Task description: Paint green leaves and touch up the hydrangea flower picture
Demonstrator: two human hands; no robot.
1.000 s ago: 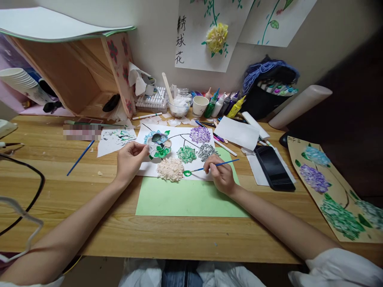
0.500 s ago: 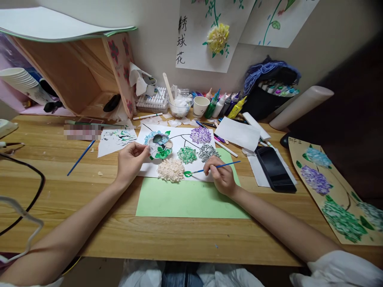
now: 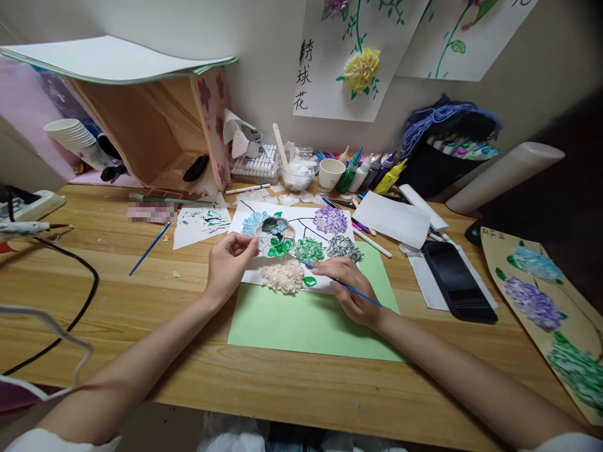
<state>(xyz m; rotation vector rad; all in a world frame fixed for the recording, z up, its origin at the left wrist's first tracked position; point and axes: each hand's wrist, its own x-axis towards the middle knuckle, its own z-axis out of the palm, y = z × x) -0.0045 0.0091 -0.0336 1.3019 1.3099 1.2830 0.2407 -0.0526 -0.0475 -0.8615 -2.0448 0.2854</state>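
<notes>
My left hand (image 3: 232,260) pinches the rim of a small round paint palette (image 3: 279,235), whose wells hold green, black and pale paint. A blue paintbrush (image 3: 354,290) is gripped in my right hand (image 3: 351,287), its tip at the palette's green paint. Beneath lies a white sheet (image 3: 252,274) bearing raised flower clusters: a cream one (image 3: 283,276), a green one (image 3: 308,250), a grey one (image 3: 344,247), a purple one (image 3: 330,220) and a light blue one partly behind the palette. A painted green leaf (image 3: 309,282) sits beside the cream cluster. Green paper (image 3: 311,326) is under the sheet.
Paint bottles (image 3: 362,174), a paper cup (image 3: 331,175) and a tub of white material (image 3: 298,173) line the back. A black phone (image 3: 458,282) lies right, near a finished flower picture (image 3: 537,301). Another blue brush (image 3: 149,249) and a paint-smeared paper (image 3: 201,226) lie left.
The brush has moved from the green leaf on the sheet up and left to the palette. The leaf looks more filled with green. The camera view has shifted slightly left.
</notes>
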